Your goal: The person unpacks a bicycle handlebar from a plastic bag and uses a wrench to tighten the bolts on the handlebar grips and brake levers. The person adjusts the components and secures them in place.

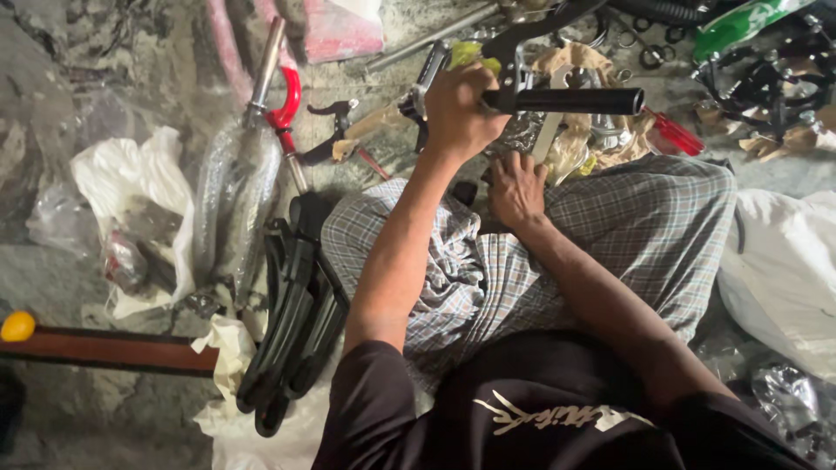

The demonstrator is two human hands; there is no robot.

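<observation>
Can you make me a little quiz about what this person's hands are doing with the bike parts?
1. True or false: the left hand grips the black handlebar.
2. Where is the right hand? A) on the red fork B) low, by the checked cloth on the lap C) on the white bag
3. What colour is the screwdriver handle?

Key: 1 true; 2 B; 3 red.

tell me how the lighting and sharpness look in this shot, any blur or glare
Head view: dim, uneven light, brightest on the white plastic bag at left, darkest on the black shirt at the bottom; mild glare on the clear wrap round the metal tube; left hand on the black handlebar grip and right hand fairly sharp; corners soft and murky.
</observation>
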